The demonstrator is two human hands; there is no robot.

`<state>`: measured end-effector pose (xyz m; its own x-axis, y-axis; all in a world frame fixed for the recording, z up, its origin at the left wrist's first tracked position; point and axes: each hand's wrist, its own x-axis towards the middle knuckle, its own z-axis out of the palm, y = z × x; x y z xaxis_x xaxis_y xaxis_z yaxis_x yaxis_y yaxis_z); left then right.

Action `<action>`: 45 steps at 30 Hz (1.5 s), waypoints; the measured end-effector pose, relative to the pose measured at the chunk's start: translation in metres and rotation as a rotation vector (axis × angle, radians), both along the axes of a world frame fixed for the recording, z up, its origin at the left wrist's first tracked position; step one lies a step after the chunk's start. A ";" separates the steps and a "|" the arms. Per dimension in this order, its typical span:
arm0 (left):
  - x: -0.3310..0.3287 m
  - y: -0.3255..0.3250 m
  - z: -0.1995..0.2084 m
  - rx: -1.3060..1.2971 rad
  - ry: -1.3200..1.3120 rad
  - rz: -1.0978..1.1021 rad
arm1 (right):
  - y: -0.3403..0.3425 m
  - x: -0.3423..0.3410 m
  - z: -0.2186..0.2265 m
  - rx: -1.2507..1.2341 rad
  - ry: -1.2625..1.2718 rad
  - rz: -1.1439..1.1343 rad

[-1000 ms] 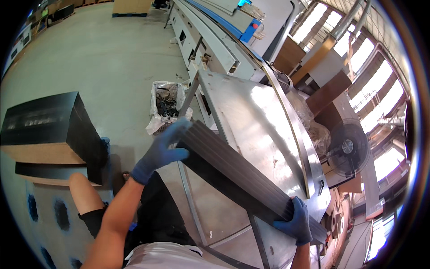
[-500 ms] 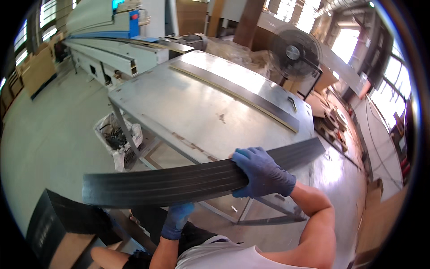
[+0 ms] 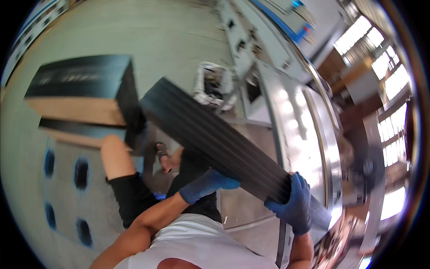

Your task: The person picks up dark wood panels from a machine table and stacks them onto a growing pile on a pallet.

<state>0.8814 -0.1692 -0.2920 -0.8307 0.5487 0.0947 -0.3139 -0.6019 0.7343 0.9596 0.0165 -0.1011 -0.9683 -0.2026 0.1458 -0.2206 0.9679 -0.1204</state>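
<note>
Currently, a bundle of long, flat dark-grey strips (image 3: 210, 139) slants from upper centre to lower right of the frame. Blue-gloved right hand (image 3: 291, 201) is wrapped around it towards its lower-right end. Blue-gloved left hand (image 3: 212, 184) lies at its near long edge, about mid-length; cannot tell whether this hand pinches or merely props. Upper-left end has no hand on it. Risks, as judged: a loosened right hand could let the strips slide over one another and fan out; a swing could knock the stack of black-topped tan boards (image 3: 80, 110), left of frame, or the silver metal table (image 3: 291, 127), right.
</note>
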 end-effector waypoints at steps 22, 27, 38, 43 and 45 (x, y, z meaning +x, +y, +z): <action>0.000 -0.172 -0.037 0.947 0.300 0.666 | -0.323 -0.098 -0.013 -0.125 0.024 0.887; 0.030 -0.223 -0.063 0.712 0.213 1.167 | -0.392 -0.096 -0.040 -0.065 -0.022 1.030; 0.041 -0.254 -0.069 0.576 -0.131 1.480 | -0.440 -0.160 -0.171 -0.080 -0.638 0.902; 0.037 -0.254 -0.098 0.767 -0.522 1.382 | -0.415 -0.182 -0.219 -0.177 -0.853 0.911; 0.032 -0.255 -0.109 0.808 -0.530 1.343 | -0.392 -0.187 -0.231 -0.180 -0.878 0.902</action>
<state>0.9137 -0.4244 -0.4006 -0.6718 -0.5885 -0.4499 0.6150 -0.7816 0.1041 0.7725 -0.3752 -0.3324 -0.2826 -0.8814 -0.3784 -0.5696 0.4716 -0.6731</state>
